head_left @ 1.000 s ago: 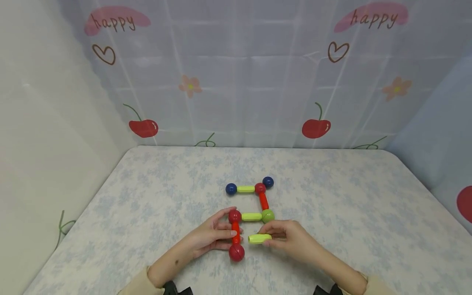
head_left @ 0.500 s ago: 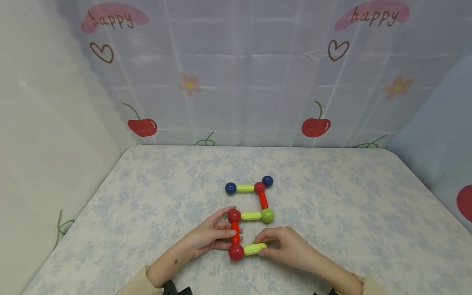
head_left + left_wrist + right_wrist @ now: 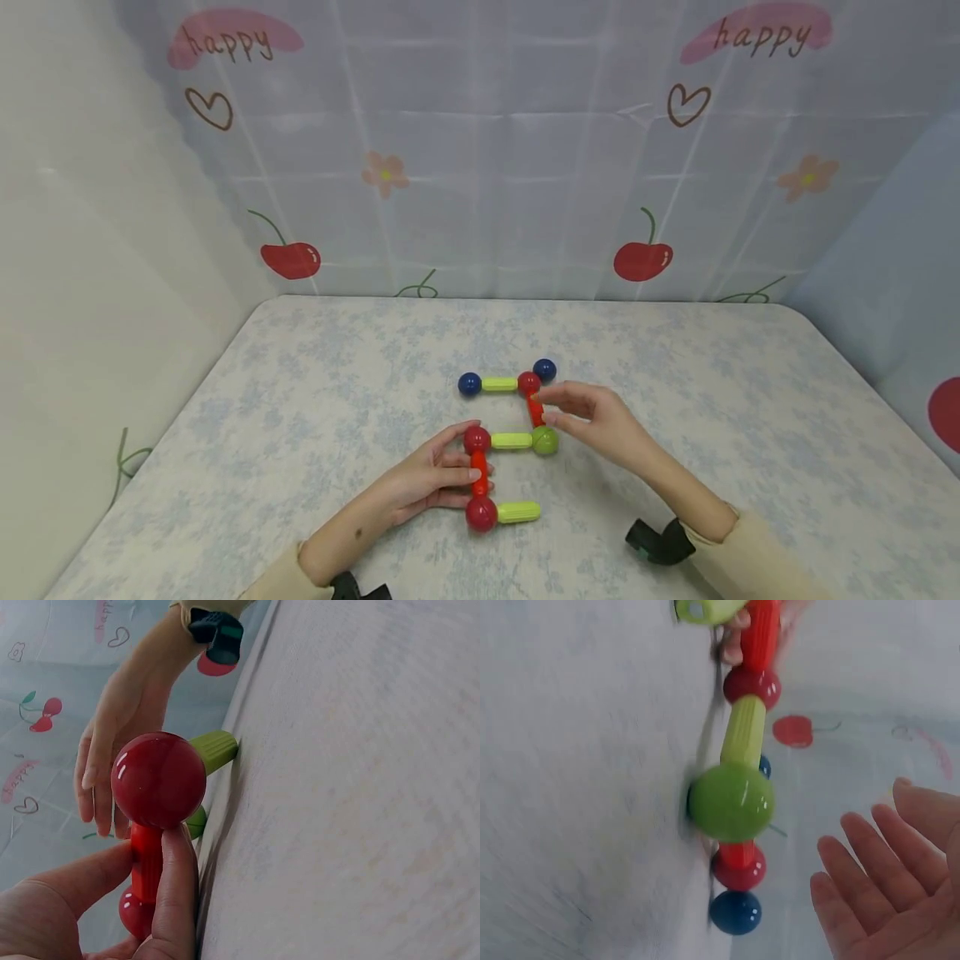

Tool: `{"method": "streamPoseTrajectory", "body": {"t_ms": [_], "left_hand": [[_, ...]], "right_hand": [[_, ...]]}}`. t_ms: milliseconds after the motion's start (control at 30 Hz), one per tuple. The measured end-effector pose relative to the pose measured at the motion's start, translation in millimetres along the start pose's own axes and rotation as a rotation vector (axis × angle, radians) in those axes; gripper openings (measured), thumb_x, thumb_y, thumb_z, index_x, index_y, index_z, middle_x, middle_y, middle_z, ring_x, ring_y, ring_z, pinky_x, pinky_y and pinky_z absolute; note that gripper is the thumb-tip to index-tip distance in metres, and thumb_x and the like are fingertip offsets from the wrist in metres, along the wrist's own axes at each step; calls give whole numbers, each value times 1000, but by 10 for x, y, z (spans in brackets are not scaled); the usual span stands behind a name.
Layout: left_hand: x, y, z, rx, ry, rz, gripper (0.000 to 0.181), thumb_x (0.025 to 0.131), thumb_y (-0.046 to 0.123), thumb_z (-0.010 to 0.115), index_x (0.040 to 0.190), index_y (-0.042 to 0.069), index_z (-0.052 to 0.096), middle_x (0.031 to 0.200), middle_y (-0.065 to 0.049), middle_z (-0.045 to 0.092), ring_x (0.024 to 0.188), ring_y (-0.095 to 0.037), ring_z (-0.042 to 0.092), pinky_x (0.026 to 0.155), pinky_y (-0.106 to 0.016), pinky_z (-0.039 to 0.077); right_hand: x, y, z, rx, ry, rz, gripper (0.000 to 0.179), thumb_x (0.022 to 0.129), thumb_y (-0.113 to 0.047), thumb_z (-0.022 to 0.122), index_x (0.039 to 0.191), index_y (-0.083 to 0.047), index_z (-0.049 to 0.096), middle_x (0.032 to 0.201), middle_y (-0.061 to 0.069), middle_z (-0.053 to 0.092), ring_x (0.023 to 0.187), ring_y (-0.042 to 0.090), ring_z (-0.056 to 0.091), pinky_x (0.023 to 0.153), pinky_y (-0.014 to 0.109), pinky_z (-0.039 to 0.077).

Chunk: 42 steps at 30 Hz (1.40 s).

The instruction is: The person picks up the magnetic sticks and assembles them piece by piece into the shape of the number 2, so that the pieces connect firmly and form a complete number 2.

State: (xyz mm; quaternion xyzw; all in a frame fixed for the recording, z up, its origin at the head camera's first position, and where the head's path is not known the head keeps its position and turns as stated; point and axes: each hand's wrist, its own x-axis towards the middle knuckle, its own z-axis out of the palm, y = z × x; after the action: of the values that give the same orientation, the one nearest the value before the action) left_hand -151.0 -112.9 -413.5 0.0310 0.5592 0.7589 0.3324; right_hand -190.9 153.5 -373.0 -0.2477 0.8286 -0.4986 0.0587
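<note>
A ball-and-stick building toy lies on the table in a winding line. My left hand (image 3: 422, 477) grips its red stick (image 3: 479, 461), between a red ball (image 3: 477, 439) and the front red ball (image 3: 482, 514). From that front ball a yellow-green stick (image 3: 519, 512) points right with a free end. Another yellow-green stick (image 3: 512, 441) leads to a green ball (image 3: 545, 440). My right hand (image 3: 600, 421) hovers by the far red stick (image 3: 536, 410), which its fingertips partly cover in the head view. In the right wrist view that hand (image 3: 900, 881) holds nothing, fingers relaxed and apart from the toy.
At the toy's far end are a third red ball (image 3: 528, 382), a yellow-green stick (image 3: 499, 384) and two blue balls (image 3: 470, 384). The table (image 3: 337, 358) has a pale floral cover. A printed curtain (image 3: 495, 150) hangs behind its back edge.
My right hand brought the yellow-green stick to the front red ball, let it go there, then moved up and away toward the far red stick. The left hand has stayed put.
</note>
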Motion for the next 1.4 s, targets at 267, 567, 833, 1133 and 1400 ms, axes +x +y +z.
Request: {"method": "streamPoseTrajectory", "body": {"t_ms": [267, 567, 833, 1133, 1400], "left_hand": [[-7, 11, 28, 13, 3, 0, 72, 89, -2, 59, 149, 11, 21, 110, -20, 61, 96, -31, 63, 76, -41, 52], [-12, 20, 70, 156, 68, 73, 76, 86, -3, 62, 148, 6, 21, 104, -16, 62, 88, -28, 65, 69, -37, 55], [-23, 16, 119, 450, 176, 191, 75, 82, 6, 71, 144, 1, 30, 99, -11, 55, 82, -18, 59, 66, -33, 54], [-113, -11, 182, 887, 298, 394, 63, 79, 16, 76, 134, 9, 48, 116, -10, 46, 101, -26, 48, 75, -35, 48], [-198, -2, 309, 1085, 111, 475, 49, 78, 26, 78, 123, 20, 62, 135, -2, 45, 130, -31, 26, 96, -60, 31]], "right_hand": [[427, 360, -104, -130, 211, 69, 32, 90, -5, 63, 120, 2, 58, 120, 19, 57, 114, 36, 51, 91, 48, 42], [583, 474, -104, -165, 131, 95, 34, 89, -1, 61, 123, 5, 56, 124, 23, 54, 117, 39, 48, 92, 49, 42], [621, 528, -82, -236, 148, 107, 31, 85, 2, 66, 116, 1, 60, 114, 18, 60, 104, 33, 58, 87, 43, 47], [453, 549, -113, -140, 216, 159, 32, 87, -1, 65, 118, 2, 58, 116, 21, 58, 104, 36, 58, 85, 41, 48], [79, 435, -211, -3, 216, 178, 35, 88, -4, 64, 122, 4, 56, 119, 23, 55, 106, 37, 57, 84, 37, 50]]}}
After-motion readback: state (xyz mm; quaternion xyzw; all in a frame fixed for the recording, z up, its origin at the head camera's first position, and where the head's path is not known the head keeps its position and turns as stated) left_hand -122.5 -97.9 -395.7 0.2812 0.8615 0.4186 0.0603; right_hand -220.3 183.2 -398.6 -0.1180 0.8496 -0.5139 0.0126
